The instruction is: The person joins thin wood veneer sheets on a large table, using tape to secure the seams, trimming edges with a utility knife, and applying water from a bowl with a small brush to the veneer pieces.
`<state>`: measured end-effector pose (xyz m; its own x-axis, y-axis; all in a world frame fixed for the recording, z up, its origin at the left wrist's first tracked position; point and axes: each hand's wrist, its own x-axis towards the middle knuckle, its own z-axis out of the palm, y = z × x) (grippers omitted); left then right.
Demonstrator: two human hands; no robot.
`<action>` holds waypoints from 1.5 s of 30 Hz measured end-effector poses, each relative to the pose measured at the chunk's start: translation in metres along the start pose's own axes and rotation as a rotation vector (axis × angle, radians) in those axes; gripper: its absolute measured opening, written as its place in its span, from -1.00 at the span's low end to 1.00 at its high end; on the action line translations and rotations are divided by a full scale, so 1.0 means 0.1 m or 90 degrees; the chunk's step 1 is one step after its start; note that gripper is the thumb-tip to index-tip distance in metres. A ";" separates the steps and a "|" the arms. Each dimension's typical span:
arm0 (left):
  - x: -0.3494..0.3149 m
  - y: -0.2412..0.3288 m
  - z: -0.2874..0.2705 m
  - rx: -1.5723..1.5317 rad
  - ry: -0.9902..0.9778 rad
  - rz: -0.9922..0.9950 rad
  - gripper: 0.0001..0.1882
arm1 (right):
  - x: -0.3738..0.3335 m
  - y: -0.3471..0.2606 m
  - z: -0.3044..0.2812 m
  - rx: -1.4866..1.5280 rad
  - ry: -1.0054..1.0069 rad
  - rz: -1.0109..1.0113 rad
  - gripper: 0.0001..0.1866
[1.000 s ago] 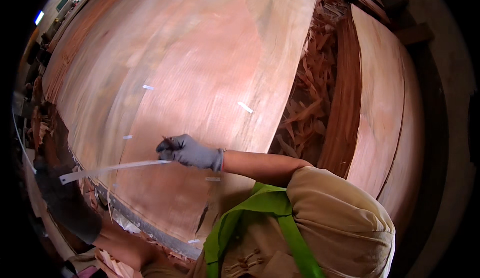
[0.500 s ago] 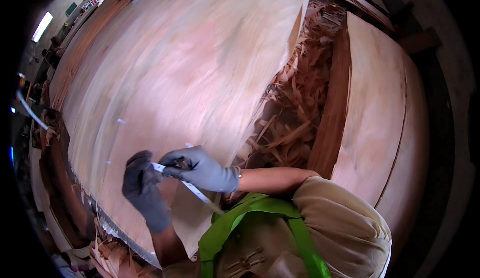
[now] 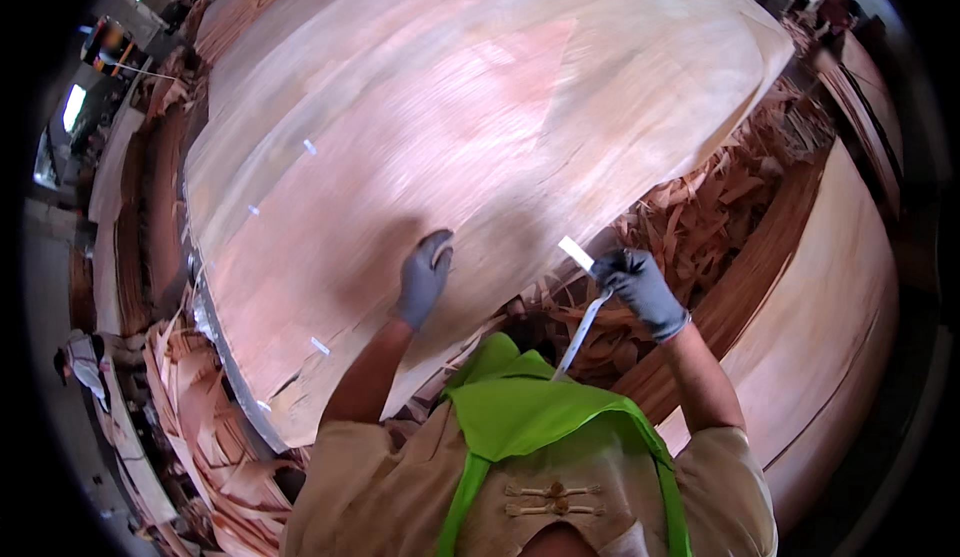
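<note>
A large pale wood veneer sheet (image 3: 470,127) lies in front of me. My left hand (image 3: 425,279), in a grey glove, is over the near part of this sheet with nothing in it. Its fingers reach forward, slightly bent; whether they touch the wood I cannot tell. Off the sheet's near right edge, my right hand (image 3: 642,289), also gloved, pinches a strip of white tape (image 3: 583,332). A short end sticks out past the fingertips, and the longer part runs down toward my green apron (image 3: 550,412). Small white tape pieces (image 3: 320,346) are stuck on the left part of the sheet.
Torn veneer scraps (image 3: 690,217) fill the gap to the right of the sheet. Beyond them stands another veneer stack (image 3: 830,327). More curled scraps (image 3: 205,427) are heaped at the lower left. A person (image 3: 85,365) is at the far left.
My hands, close together over the sheet before, are now apart. The right hand has moved right with the tape; the left has let go of it and moved farther over the veneer. The view has shifted.
</note>
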<state>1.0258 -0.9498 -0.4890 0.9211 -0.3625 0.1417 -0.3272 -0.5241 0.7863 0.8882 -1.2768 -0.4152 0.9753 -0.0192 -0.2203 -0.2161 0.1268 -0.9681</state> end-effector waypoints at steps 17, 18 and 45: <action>1.85 -0.14 1.36 0.441 -0.117 0.312 -0.58 | 2.82 0.69 -0.17 -0.198 0.126 0.287 -0.72; 1.91 -0.15 1.43 0.480 -0.157 0.307 -0.56 | 2.83 0.70 -0.20 -0.226 0.146 0.286 -0.71; 3.90 -1.42 -0.03 0.377 0.157 -0.101 -0.47 | 6.37 -0.10 0.93 -0.304 -0.171 0.179 -0.79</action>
<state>1.4325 -1.0147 -0.5437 0.9658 -0.0955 0.2411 -0.1793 -0.9175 0.3549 1.5155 -1.1978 -0.5347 0.8421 0.2096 -0.4969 -0.4027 -0.3683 -0.8380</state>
